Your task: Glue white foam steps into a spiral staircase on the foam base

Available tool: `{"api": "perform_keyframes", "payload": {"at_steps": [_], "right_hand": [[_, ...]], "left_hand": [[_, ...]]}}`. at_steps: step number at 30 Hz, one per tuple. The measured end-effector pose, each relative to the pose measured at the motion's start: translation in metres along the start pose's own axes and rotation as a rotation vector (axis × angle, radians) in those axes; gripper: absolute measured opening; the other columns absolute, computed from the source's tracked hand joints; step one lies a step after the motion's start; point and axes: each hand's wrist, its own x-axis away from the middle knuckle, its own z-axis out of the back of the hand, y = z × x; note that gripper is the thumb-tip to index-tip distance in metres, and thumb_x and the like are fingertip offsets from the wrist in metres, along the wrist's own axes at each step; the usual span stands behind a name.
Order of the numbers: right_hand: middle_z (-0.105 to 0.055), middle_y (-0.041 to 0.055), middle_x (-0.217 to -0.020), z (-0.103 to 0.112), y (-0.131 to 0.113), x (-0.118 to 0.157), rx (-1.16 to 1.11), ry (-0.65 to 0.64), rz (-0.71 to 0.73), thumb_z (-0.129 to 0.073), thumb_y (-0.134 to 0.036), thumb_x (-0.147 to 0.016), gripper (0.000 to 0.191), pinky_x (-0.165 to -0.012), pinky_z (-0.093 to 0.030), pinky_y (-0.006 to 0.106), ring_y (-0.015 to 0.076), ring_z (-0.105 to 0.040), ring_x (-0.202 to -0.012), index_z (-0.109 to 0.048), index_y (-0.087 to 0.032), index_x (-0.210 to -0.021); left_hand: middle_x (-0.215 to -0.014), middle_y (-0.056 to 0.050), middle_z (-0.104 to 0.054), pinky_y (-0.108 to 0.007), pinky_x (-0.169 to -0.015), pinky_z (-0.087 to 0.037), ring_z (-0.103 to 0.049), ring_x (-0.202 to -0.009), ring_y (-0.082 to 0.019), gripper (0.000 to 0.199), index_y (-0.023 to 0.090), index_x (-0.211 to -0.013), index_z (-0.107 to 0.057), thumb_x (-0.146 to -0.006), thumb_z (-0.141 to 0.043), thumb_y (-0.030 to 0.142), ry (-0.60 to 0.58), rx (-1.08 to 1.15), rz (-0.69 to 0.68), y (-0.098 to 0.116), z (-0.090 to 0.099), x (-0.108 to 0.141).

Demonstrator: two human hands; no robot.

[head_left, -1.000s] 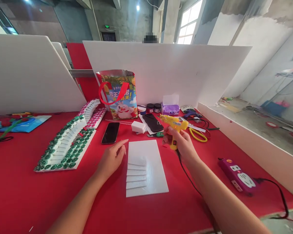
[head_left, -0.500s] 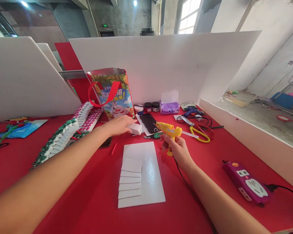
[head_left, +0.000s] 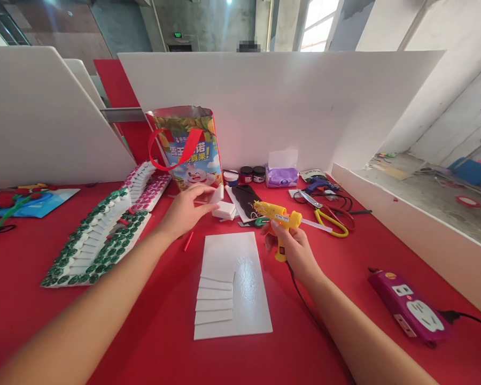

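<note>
Out on the red table (head_left: 152,331) lay the board (head_left: 250,299), flat, white and smooth, with a glossy patch shining on its right half! Thin white strips (head_left: 214,293) overlapped like steps down its left side, the far one the broadest visible. Just beyond, the glue gun (head_left: 279,213) showed bright yellow, a pale glue stick (head_left: 316,225) poking out of its back.

The board's long axis ran near to far, its near edge looking wider; the strips ran left to right across it. The gun pointed left and slightly far, its body nearly crosswise, handle toward the near side, stick trailing right.

And the hands! The left hand (head_left: 190,209) was nearly closed, thumb and fingers pinching a small white piece (head_left: 218,194) held tilted, right beside the white stack (head_left: 225,209) beyond the board's far edge. Whether piece and stack touched, one could not tell. The right hand (head_left: 294,245) was wrapped round the gun's handle, just right of the board's far corner, the dark cable (head_left: 297,286) dropping from the grip toward the near side. Farther off stood the bag (head_left: 192,149), with yellow-handled scissors (head_left: 332,223) to the right of the gun.
</note>
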Motion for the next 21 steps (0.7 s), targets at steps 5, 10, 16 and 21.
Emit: {"api": "perform_keyframes", "payload": {"at_steps": [5,10,16,21], "right_hand": [[-0.062,0.0034,-0.076,-0.011,-0.01,0.014,-0.136,-0.172,0.035,-0.063,-0.057,-0.089,0.041,-0.063,-0.048,0.03,0.0153,-0.055,-0.064,-0.068,-0.018,-0.08],[-0.063,0.0035,-0.079,-0.025,-0.011,0.024,-0.078,-0.277,0.058,-0.059,-0.056,-0.092,0.041,-0.069,-0.05,0.032,0.0165,-0.058,-0.068,-0.065,-0.019,-0.079],[-0.061,0.0027,-0.074,-0.028,-0.01,0.024,-0.015,-0.26,0.091,-0.058,-0.056,-0.092,0.04,-0.071,-0.05,0.033,0.0177,-0.058,-0.068,-0.063,-0.019,-0.077],[-0.061,0.004,-0.073,-0.029,-0.012,0.028,0.079,-0.264,0.106,-0.052,-0.057,-0.096,0.044,-0.068,-0.048,0.033,0.0185,-0.058,-0.069,-0.062,-0.02,-0.075]], "left_hand": [[-0.109,-0.01,-0.076,-0.025,-0.078,-0.057,-0.07,-0.096,-0.018,0.041,0.015,-0.105,-0.075,-0.076,-0.083,0.043,0.114,0.957,0.436,-0.002,-0.016,0.065],[-0.098,-0.011,-0.078,-0.024,-0.071,-0.057,-0.072,-0.085,-0.017,0.027,0.013,-0.101,-0.075,-0.085,-0.077,0.034,0.082,1.099,0.522,-0.008,-0.031,0.079],[-0.088,-0.011,-0.079,-0.029,-0.077,-0.058,-0.074,-0.083,-0.02,0.035,0.013,-0.084,-0.078,-0.072,-0.087,0.044,0.016,1.009,0.475,-0.01,-0.032,0.08],[-0.088,-0.012,-0.079,-0.035,-0.083,-0.056,-0.074,-0.087,-0.025,0.035,0.013,-0.085,-0.081,-0.07,-0.088,0.044,-0.057,0.937,0.392,-0.003,-0.03,0.082]]}}
